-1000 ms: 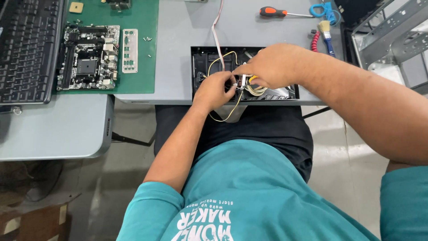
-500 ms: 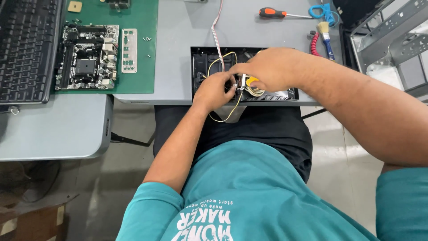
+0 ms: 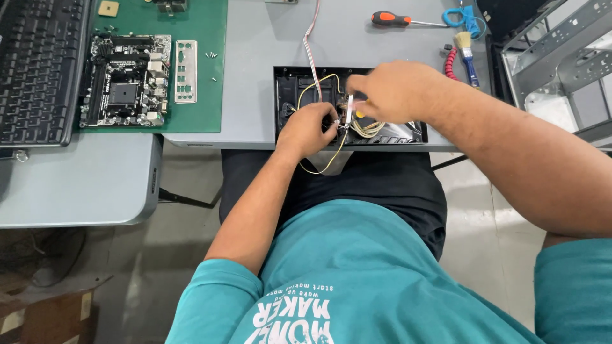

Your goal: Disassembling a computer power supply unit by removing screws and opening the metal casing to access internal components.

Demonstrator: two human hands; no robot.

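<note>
A black plastic panel lies at the near edge of the grey table, with yellow wires looping out of it over my lap. My left hand rests on the panel's middle and pinches the wires where they bunch. My right hand comes in from the right above the panel, its fingertips closed on a small white connector at the wire ends. The two hands nearly touch. A thin white ribbon cable runs from the panel to the table's far side.
A motherboard and a metal port plate lie on a green mat at the left, beside a black keyboard. An orange-handled screwdriver, a brush and a bare metal case frame are at the back right.
My right hand has shifted slightly left and back over the panel, still at the connector. My left hand has stayed on the wires.
</note>
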